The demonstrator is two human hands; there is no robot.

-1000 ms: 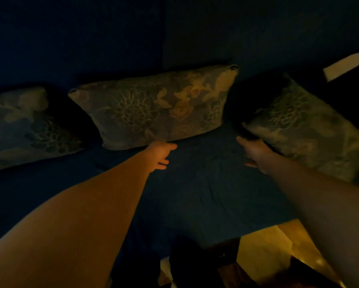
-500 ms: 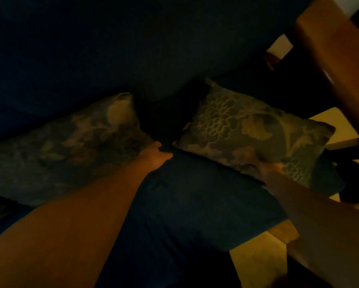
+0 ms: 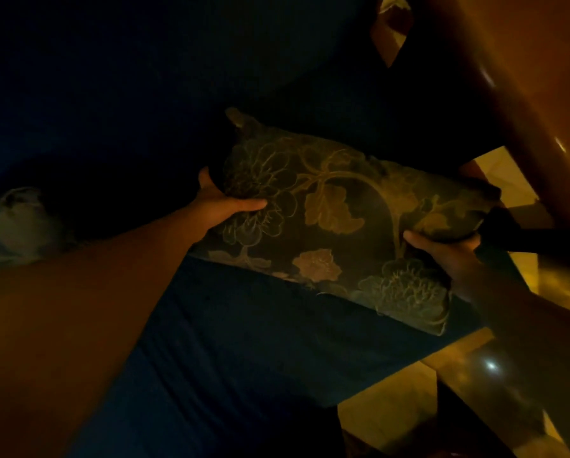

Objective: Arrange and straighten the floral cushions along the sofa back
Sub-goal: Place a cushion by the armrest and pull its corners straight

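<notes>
A dark floral cushion (image 3: 339,226) with gold flower outlines sits tilted at the right end of the blue sofa seat (image 3: 244,342). My left hand (image 3: 225,203) grips its left edge, thumb across the front. My right hand (image 3: 448,249) clasps its right edge from below. A second floral cushion (image 3: 16,226) lies at the far left, partly hidden behind my left forearm. The dark sofa back (image 3: 144,77) rises behind both cushions.
The room is very dim. A brown wooden piece (image 3: 514,77) stands at the upper right beside the sofa end. Yellowish floor (image 3: 386,421) shows past the seat's front right corner. A dark object (image 3: 521,236) lies by my right hand.
The view has swung right and closer to the right cushion. Both hands have left the seat and middle cushion and taken hold of the right cushion's two side edges.
</notes>
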